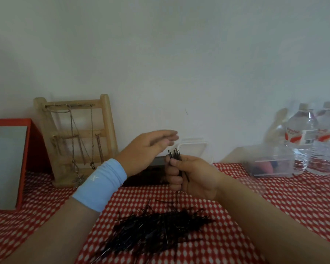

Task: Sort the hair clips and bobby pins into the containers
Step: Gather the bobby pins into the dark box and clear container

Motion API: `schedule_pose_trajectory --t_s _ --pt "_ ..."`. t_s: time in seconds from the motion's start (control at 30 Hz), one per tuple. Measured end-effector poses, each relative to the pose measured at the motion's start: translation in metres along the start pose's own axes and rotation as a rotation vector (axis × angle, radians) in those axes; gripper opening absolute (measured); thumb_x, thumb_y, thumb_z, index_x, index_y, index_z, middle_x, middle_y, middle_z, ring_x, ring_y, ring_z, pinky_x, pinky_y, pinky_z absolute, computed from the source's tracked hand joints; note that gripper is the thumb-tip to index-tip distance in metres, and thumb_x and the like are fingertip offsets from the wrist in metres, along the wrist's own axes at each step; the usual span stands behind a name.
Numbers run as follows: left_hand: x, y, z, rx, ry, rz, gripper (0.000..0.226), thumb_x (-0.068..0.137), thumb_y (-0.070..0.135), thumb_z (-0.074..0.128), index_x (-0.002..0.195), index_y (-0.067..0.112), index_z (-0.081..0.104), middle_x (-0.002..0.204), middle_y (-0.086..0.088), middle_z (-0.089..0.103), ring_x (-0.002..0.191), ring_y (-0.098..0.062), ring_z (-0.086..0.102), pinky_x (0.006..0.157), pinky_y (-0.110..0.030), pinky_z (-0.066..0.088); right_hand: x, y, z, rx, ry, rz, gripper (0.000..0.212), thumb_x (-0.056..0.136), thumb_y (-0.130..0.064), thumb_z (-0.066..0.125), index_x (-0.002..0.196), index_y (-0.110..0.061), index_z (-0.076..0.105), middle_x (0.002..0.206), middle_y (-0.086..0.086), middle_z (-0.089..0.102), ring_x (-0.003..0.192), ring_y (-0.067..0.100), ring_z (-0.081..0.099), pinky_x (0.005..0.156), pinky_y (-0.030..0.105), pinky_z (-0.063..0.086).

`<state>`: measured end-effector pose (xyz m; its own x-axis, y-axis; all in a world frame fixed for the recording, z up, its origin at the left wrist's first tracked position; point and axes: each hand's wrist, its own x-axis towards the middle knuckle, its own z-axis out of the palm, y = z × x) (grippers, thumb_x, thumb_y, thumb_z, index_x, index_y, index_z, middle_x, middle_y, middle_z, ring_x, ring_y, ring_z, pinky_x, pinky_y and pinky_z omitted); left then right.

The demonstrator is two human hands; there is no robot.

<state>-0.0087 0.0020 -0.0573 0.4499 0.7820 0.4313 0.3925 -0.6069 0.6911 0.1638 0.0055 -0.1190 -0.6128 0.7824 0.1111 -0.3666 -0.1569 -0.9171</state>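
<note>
Gathering: my right grip [191,176] clasps a bobby-pin bundle [174,154] above the pile [156,229], left grip [149,149] flat, empty. Next, I'd carry it to the container [195,146] beyond.

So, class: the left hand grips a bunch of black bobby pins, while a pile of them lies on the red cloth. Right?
No: the head view shows the right hand gripping the bunch of bobby pins; the left hand is open and holds nothing. The pile does lie on the red cloth.
</note>
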Motion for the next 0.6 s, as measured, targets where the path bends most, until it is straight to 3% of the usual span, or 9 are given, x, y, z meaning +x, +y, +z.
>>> schedule_pose_trajectory --t_s 0.17,0.27,0.4,0.5,0.6 --pt "0.011 -0.013 0.007 0.069 -0.054 0.079 0.027 0.099 0.018 0.051 0.118 0.015 0.070 0.110 0.009 0.073 0.105 -0.015 0.068 0.099 -0.026 0.049 -0.002 -0.005 -0.005 0.053 0.030 0.047 0.015 0.101 -0.022 0.042 0.091 -0.017 0.052 0.070 -0.001 0.035 0.060 0.013 0.032 0.057 0.026 0.031" --pt "0.011 -0.020 0.011 0.073 -0.062 0.080 0.035 0.093 0.031 0.048 0.116 0.021 0.072 0.109 0.014 0.073 0.105 -0.004 0.066 0.100 -0.023 0.047 -0.004 -0.004 -0.008 0.084 -0.019 0.089 0.014 0.093 -0.018 0.038 0.092 -0.015 0.051 0.073 0.001 0.035 0.062 0.015 0.033 0.060 0.028 0.032" --pt "0.011 -0.027 0.009 0.055 -0.130 0.037 0.039 0.096 0.037 0.044 0.124 0.025 0.067 0.124 0.017 0.066 0.118 0.005 0.056 0.107 -0.018 0.037 -0.003 -0.005 -0.007 0.089 0.014 0.050 0.011 0.087 -0.011 0.041 0.092 -0.015 0.050 0.075 0.002 0.039 0.065 0.015 0.038 0.062 0.029 0.035" --pt "0.012 -0.024 0.014 -0.318 -0.031 -0.087 0.035 0.105 0.028 0.038 0.126 0.019 0.064 0.123 0.006 0.068 0.114 -0.003 0.062 0.102 -0.025 0.045 -0.002 -0.013 -0.004 0.094 0.035 -0.036 0.014 0.092 -0.005 0.039 0.099 -0.012 0.049 0.076 0.003 0.044 0.066 0.016 0.042 0.063 0.029 0.040" --pt "0.016 -0.020 0.024 -0.842 0.026 -0.345 0.038 0.104 0.030 0.036 0.119 0.006 0.062 0.102 -0.011 0.071 0.087 -0.023 0.069 0.085 -0.040 0.054 -0.001 -0.027 -0.002 0.069 0.120 -0.148 0.018 0.095 -0.001 0.036 0.097 -0.010 0.051 0.076 0.005 0.047 0.066 0.017 0.044 0.064 0.030 0.040"
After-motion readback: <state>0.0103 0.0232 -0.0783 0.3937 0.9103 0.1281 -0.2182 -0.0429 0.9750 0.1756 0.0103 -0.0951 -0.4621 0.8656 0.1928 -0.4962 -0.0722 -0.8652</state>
